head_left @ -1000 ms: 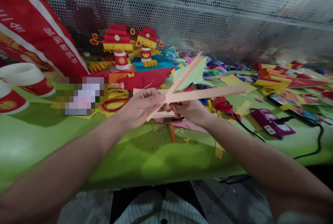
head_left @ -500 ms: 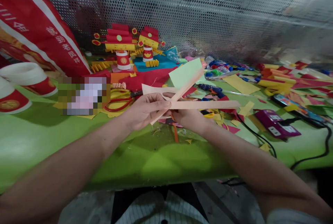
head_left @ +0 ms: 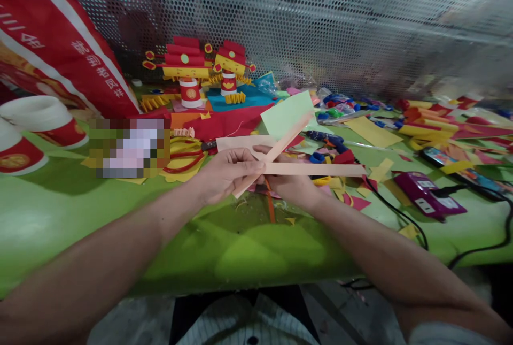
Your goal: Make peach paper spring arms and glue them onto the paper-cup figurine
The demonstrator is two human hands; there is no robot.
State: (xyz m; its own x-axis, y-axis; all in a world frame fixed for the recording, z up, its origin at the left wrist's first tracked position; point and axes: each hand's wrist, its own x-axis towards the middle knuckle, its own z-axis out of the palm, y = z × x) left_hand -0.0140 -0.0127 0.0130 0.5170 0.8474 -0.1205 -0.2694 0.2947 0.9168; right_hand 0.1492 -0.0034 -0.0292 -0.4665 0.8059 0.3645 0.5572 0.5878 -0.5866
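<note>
Two pale peach paper strips (head_left: 316,169) cross each other above the green table (head_left: 72,216). One runs level to the right; the other slants up to the right. My left hand (head_left: 224,174) pinches them at the crossing, thumb on top. From below and behind, my right hand (head_left: 290,180) holds the strips at the same spot, its fingers partly hidden by them. A wider pale paper piece (head_left: 240,144) shows behind my left hand. Beyond the strips lies a light green sheet (head_left: 286,115). Red-handled scissors (head_left: 186,160) rest left of my left hand.
Two red and yellow paper figures on cups (head_left: 190,91) stand at the back. White and red paper cups (head_left: 42,120) and a red bag (head_left: 80,51) are at left. Right are paper scraps, a purple power socket (head_left: 428,195) with a black cable, and a phone (head_left: 460,171). A perforated metal panel (head_left: 280,18) rises behind.
The level strip's right end has dipped slightly, and the slanted strip has turned a little. Both hands keep their grip at the crossing.
</note>
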